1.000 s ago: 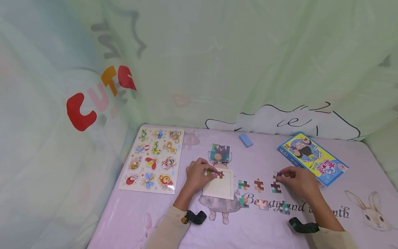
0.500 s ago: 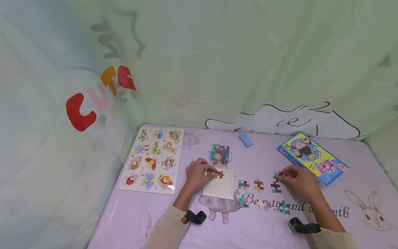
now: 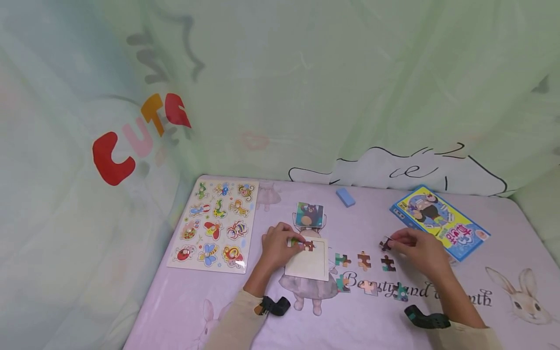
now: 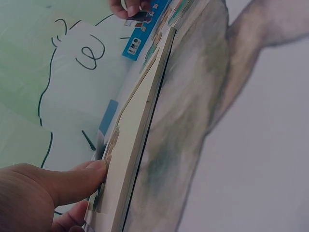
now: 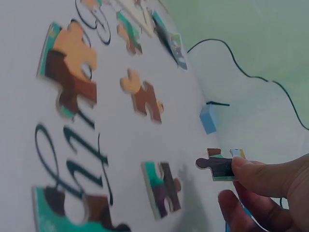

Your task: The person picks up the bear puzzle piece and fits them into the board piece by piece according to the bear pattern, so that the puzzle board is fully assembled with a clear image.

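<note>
Pinching a dark puzzle piece [image 3: 385,243] between thumb and fingers, the right hand [image 3: 422,250] holds it raised off the cloth, well to the right of the pale puzzle tray [image 3: 306,265]. The left hand [image 3: 277,245] grips that tray by its far left corner – thumb pressed on top, fingers at the edge. Brown and green pieces [image 3: 308,246] lie inside, along the tray's far side, next to the thumb.

Just right of the tray, six loose pieces [image 3: 364,261] lie flat in two rows of three. A bear picture card [image 3: 310,215] sits just beyond the tray; a small blue block [image 3: 345,197] lies farther back and to its right. A blue-and-yellow box [image 3: 439,223] rests well to the tray's right, behind the right hand, and a board of insect pictures [image 3: 213,223] to its left.

All of it is on a lilac printed cloth [image 3: 367,325]. Beyond the tray hangs a pale green curtain [image 3: 332,87] – colourful "CUTE" lettering [image 3: 114,158] shows on the left.
</note>
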`<state>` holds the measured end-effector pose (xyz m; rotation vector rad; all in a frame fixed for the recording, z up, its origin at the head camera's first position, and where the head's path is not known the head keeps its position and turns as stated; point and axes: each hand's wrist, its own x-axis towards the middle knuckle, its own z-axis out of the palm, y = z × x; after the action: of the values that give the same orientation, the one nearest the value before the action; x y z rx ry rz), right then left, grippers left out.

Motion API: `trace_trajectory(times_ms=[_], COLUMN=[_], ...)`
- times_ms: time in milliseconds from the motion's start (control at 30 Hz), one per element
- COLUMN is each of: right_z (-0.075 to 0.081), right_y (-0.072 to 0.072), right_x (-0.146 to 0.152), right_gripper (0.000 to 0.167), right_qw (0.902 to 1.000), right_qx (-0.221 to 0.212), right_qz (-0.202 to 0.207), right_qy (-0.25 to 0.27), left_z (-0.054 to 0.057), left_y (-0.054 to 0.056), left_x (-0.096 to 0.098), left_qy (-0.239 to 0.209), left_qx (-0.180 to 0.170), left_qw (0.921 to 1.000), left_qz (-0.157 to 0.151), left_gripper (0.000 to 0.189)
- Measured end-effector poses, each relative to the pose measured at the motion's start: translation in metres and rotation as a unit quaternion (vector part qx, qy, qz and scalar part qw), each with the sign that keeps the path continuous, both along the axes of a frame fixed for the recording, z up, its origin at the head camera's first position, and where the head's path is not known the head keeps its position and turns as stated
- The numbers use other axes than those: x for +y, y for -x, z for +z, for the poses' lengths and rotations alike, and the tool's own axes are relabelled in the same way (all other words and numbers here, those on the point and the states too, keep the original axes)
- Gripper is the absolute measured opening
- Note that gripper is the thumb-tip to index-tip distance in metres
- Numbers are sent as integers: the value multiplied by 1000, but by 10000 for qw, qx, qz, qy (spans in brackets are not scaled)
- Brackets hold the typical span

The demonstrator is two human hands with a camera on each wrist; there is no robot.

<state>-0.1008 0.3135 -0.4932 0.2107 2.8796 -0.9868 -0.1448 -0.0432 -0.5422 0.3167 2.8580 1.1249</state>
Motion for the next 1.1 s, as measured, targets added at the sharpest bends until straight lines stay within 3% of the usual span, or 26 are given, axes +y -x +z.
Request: trace_trajectory(times_ms=[733,1100], right_z=[10,10], right_y=[13,21], right_x=[-63,-96], right_gripper=[19,20], right_qw=[9955,9913], right_qx=[-197,-499], right_qz=[502,412], right_qy=[776,1145], left_z=[-1,-1], left_y=[0,1], left_x=[0,0], left_qy=[-9,30], left_qx=[60,70], left_qw=[10000,10000], left_qz=[-15,-35], left_gripper=[9,9])
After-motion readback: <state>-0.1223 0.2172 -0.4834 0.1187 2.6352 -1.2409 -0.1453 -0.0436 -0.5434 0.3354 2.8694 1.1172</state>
